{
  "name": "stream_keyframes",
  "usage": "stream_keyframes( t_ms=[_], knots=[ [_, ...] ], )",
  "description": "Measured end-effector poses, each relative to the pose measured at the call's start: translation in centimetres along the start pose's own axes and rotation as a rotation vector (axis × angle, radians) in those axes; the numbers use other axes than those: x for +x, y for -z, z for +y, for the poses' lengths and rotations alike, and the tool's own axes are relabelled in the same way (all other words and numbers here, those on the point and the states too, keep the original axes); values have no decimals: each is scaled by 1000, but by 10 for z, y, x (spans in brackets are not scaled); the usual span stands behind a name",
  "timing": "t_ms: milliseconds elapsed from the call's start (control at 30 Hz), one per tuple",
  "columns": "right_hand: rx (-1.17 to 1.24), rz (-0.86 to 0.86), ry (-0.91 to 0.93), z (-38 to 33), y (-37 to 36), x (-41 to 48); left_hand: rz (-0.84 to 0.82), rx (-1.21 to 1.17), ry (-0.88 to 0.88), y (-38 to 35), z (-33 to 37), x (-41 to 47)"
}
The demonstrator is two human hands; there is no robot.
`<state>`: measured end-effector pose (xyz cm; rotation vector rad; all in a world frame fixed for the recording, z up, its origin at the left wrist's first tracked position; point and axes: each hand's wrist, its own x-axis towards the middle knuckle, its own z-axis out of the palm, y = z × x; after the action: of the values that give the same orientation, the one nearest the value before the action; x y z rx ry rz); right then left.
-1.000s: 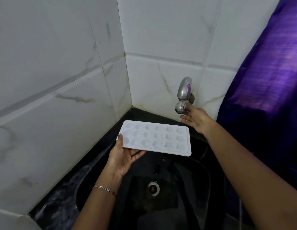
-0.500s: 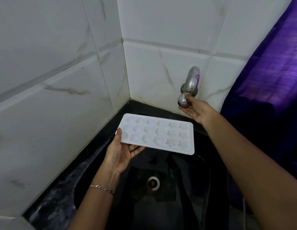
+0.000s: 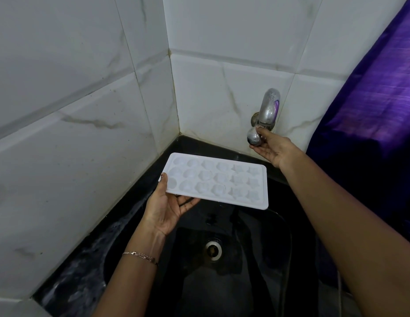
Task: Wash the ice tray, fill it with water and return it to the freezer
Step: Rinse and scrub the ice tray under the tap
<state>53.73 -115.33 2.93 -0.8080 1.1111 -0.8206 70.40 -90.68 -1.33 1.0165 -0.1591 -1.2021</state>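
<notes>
1. Plastic like this ice tray (image 3: 216,180) reads to me as light and fairly stiff. Wet, it will likely turn slippery. Filled, it will be heavier and quick to spill if tipped.
2. I would take it by the flat rim at a short end, thumb on top and fingers beneath, and add a second grip at the far end once it is full.
3. It is white and rectangular with rounded corners, and has three rows of six shaped pockets, some round, some star-like.
4. It hangs roughly level above the black sink (image 3: 222,282), just left of and below the tap (image 3: 268,110).
5. My left hand (image 3: 167,207) grips its left end. My right hand (image 3: 271,148) pinches the tap knob (image 3: 254,137). I see no water running.
</notes>
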Motion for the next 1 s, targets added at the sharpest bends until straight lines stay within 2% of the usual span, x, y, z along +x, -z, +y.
stream_keyframes(
  t_ms=[1000],
  knots=[
    [-72,92,3,0,-2,4,-34,-2,-4,-3,2,-1]
  ],
)
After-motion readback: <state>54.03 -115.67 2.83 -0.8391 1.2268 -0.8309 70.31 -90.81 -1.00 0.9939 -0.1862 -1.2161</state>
